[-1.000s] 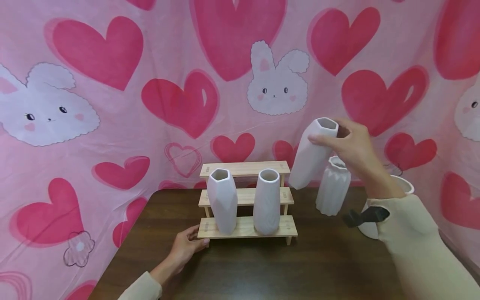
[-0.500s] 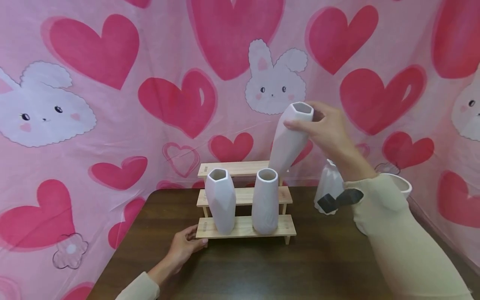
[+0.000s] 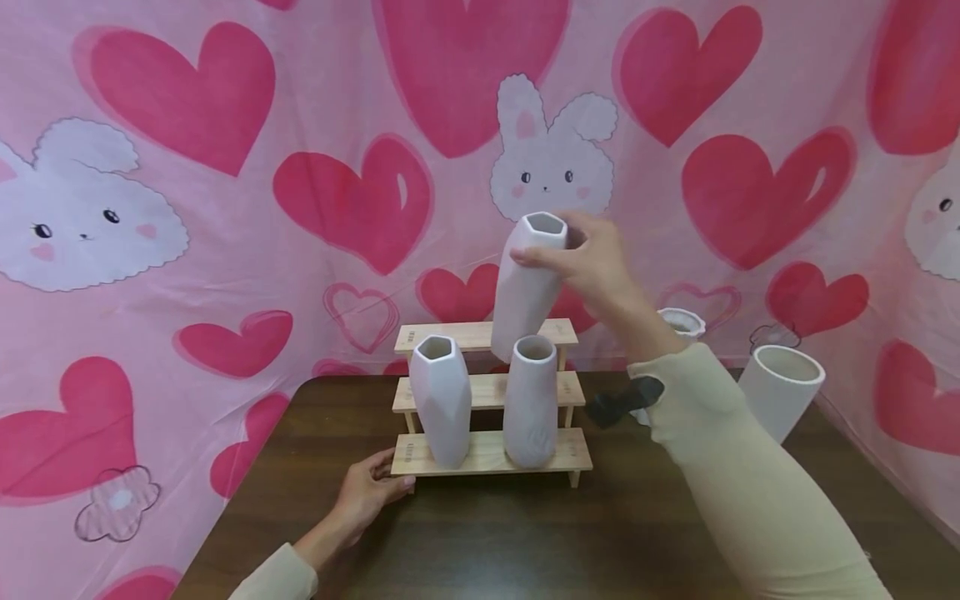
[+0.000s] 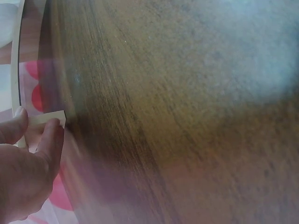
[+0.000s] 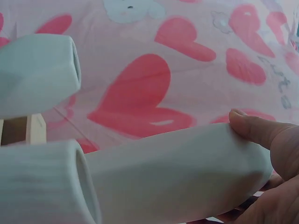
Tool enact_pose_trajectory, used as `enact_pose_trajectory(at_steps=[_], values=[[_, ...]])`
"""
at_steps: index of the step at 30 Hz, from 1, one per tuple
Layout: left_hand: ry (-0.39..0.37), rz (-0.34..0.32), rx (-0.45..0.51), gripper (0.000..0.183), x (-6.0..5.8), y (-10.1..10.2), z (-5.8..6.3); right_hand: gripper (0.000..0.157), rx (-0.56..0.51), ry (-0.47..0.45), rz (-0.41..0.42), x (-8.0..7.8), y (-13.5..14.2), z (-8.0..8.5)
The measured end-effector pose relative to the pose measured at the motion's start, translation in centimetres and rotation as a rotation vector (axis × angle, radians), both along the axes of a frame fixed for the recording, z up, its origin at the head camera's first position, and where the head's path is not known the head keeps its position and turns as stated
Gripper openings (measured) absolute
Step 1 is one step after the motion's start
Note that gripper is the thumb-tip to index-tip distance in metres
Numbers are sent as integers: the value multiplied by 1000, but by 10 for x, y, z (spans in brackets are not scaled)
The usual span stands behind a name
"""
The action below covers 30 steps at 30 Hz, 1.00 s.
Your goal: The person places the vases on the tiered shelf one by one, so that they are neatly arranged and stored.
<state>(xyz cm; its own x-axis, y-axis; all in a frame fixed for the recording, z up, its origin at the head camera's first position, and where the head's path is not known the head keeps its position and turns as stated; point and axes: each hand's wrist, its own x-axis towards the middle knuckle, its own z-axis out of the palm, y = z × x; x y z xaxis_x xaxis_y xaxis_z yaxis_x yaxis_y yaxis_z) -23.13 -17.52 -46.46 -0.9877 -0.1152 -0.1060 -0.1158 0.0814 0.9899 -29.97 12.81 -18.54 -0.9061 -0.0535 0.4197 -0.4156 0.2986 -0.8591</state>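
Note:
My right hand (image 3: pixel 603 262) grips a white faceted vase (image 3: pixel 525 292) near its five-sided mouth, thumb on the near side. Slightly tilted, this vase overlaps the upper shelves of a three-step wooden stand (image 3: pixel 573 450), its base partly hidden behind the front right vase. On the lowest shelf stand a faceted white vase (image 3: pixel 442 408) at left and a round-mouthed, textured one (image 3: pixel 531 408) at right. At the stand's front left corner, my left hand (image 3: pixel 366 493) holds the shelf end; in the left wrist view its thumb and fingers pinch around the leg (image 4: pixel 49 119).
Right of the stand, a white vase with a wavy rim (image 3: pixel 681 322) is mostly hidden by my right arm. A wide-mouthed white vase (image 3: pixel 776 387) leans farther right. Behind the dark wooden table (image 3: pixel 487 546) hangs a pink heart-and-rabbit cloth (image 3: pixel 337 83).
My right hand has carried the faceted vase leftward from the table's right side to the stand, and the vase is more upright. My left hand stays at the stand's corner.

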Motion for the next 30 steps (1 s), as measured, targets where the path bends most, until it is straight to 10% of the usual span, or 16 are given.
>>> enact_pose_trajectory(at_steps=[30], values=[[-10, -11, 0, 59, 2, -5, 0, 53, 94, -157, -6, -24, -71, -39]])
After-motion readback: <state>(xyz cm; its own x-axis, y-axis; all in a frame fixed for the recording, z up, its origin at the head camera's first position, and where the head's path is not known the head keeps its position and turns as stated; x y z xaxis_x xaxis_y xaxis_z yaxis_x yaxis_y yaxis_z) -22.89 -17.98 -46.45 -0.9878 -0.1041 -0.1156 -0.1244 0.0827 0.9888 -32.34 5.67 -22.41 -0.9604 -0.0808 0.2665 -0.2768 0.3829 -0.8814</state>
